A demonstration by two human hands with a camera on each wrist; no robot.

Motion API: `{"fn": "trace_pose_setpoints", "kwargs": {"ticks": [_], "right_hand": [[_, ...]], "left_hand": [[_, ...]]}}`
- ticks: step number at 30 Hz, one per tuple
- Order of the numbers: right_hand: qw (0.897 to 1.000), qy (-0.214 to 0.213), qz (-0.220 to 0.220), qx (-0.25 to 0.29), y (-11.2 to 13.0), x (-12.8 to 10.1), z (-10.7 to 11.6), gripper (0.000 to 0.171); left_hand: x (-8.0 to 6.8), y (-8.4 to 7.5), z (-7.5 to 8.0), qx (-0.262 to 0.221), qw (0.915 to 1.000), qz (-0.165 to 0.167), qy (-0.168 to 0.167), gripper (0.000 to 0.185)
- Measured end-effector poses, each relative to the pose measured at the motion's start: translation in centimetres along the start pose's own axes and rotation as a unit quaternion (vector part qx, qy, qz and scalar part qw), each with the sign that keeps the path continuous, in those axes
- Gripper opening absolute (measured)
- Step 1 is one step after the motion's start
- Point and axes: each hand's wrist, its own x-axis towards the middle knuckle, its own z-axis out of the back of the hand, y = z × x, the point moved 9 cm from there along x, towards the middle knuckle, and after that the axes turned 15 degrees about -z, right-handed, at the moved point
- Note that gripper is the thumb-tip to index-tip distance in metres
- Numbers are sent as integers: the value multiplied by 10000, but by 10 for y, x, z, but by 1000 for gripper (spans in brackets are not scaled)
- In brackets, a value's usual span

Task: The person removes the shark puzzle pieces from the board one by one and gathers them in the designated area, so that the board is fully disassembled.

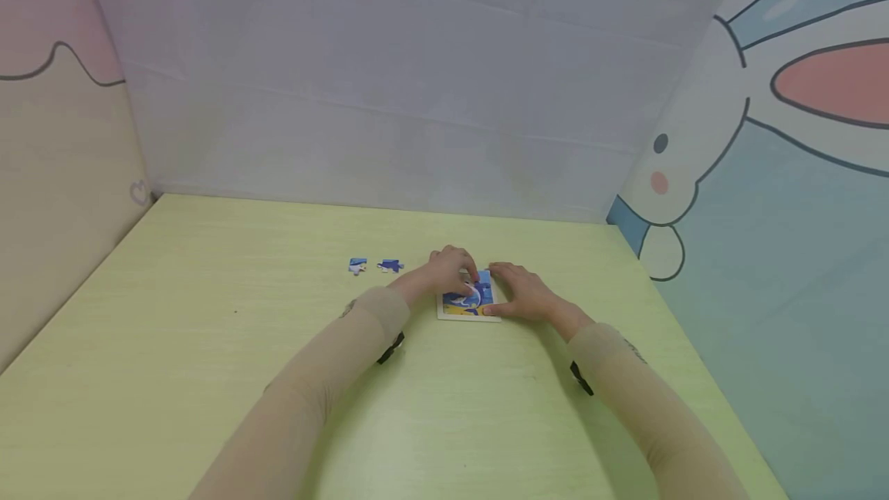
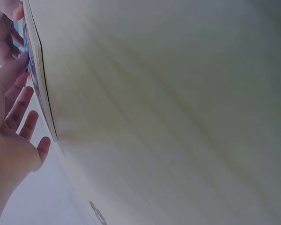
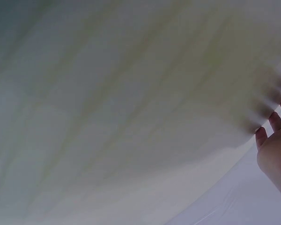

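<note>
Pressing a piece into the small blue-and-yellow cardboard jigsaw (image 1: 469,301) at mid-table, the left hand (image 1: 451,268) curls its fingertips down while the flat-fingered right hand (image 1: 522,293) steadies its edge; next, probably, fetching the two loose blue pieces (image 1: 374,265) lying left.

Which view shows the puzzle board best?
Head view: the puzzle board lies flat on the table, picture side visible between both hands. Left wrist catches only its thin edge. Right wrist shows none of it.
</note>
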Motion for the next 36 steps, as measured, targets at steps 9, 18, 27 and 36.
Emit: {"fn": "trace_pose_setpoints", "kwargs": {"ticks": [9, 18, 27, 36], "right_hand": [[10000, 26, -1, 55, 1, -1, 1, 91], [9999, 91, -59, 72, 0, -2, 1, 92], [10000, 64, 16, 61, 0, -2, 0, 89], [10000, 15, 68, 14, 0, -1, 0, 91]], "left_hand": [[2, -4, 7, -205, 9993, -121, -301, 21], [1, -5, 11, -376, 9980, -72, -496, 26], [-2, -6, 13, -883, 9932, -169, -733, 14], [-8, -13, 21, -908, 9918, -72, -892, 16]]}}
